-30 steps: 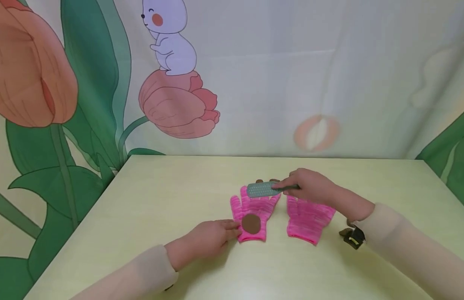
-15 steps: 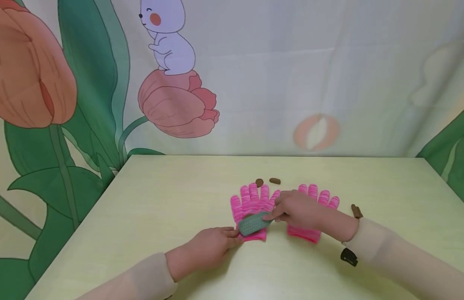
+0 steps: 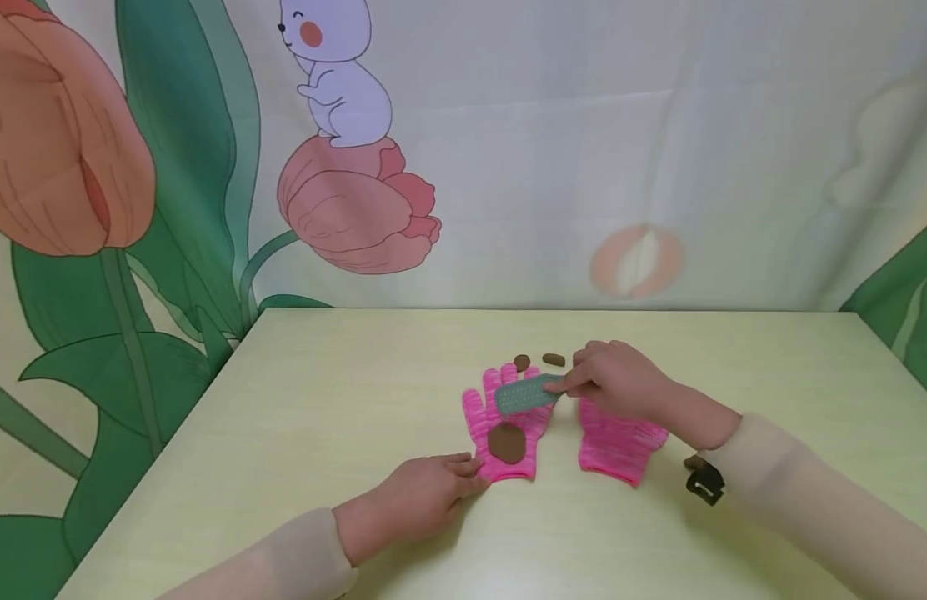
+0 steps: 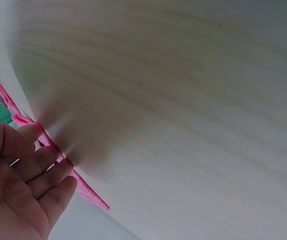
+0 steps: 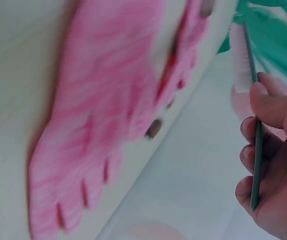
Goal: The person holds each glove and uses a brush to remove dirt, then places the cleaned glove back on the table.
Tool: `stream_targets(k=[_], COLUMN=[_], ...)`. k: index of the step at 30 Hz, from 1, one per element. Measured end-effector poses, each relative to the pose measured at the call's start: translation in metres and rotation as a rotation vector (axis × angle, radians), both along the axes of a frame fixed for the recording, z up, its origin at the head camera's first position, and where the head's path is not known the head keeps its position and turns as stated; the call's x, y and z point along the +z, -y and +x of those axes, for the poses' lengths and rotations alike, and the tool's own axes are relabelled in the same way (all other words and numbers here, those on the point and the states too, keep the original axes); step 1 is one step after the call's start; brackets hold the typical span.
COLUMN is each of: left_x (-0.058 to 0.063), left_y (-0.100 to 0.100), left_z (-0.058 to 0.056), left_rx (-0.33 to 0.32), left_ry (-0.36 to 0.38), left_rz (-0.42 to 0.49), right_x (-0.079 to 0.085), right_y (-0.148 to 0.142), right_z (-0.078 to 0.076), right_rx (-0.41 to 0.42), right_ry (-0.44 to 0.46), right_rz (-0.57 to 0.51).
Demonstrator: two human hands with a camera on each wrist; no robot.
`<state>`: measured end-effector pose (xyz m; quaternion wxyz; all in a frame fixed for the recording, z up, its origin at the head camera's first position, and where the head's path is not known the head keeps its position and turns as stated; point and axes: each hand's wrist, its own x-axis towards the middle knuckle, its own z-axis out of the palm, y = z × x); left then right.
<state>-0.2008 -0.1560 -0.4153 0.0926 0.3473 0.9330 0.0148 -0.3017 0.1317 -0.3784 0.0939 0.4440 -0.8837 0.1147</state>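
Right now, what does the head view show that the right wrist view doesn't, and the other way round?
Only the head view shows the person's bare left grip, touching one streaked pink fabric glove, two beige cloth sleeves and the dotted back of the flat green oblong brush.

Only the right wrist view shows the brush's pale bristles and the palm side of the bare right grip, with the slim green handle across it.

Both show that brush held in the right grip, both pink gloves, the pale flat table and the printed fabric curtain.
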Motion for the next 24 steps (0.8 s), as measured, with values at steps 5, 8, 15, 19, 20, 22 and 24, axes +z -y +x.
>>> stream_targets(k=[5,8,15,19,20,22,24], left_x=[0.002,0.002,0.001,0.001,0.001,0.001,0.000], left_y=[0.002,0.002,-0.001,-0.001,-0.001,-0.001,-0.002], left_z=[0.001,0.000,-0.001,-0.001,-0.001,-0.001,0.000], left_rx=[-0.014,-0.014,-0.028,-0.036,-0.034,-0.025,-0.012], left_ry=[-0.019,-0.022,-0.035,-0.050,-0.048,-0.040,-0.028], left_rz=[0.003,0.007,-0.020,-0.018,-0.017,-0.017,-0.011], right_x=[-0.008,-0.019,-0.026,-0.022,-0.021,-0.018,-0.017], right_y=[0.013,0.015,-0.002,-0.011,-0.013,-0.018,-0.022], right_z=[0.010,0.011,-0.008,-0.019,-0.021,-0.025,-0.028], right_rx=[0.126,0.125,0.025,-0.033,-0.043,-0.060,-0.074], right_ry=[0.127,0.155,0.060,0.119,0.167,0.288,0.384], right_rz=[0.025,0.040,0.025,0.026,0.018,-0.021,-0.075])
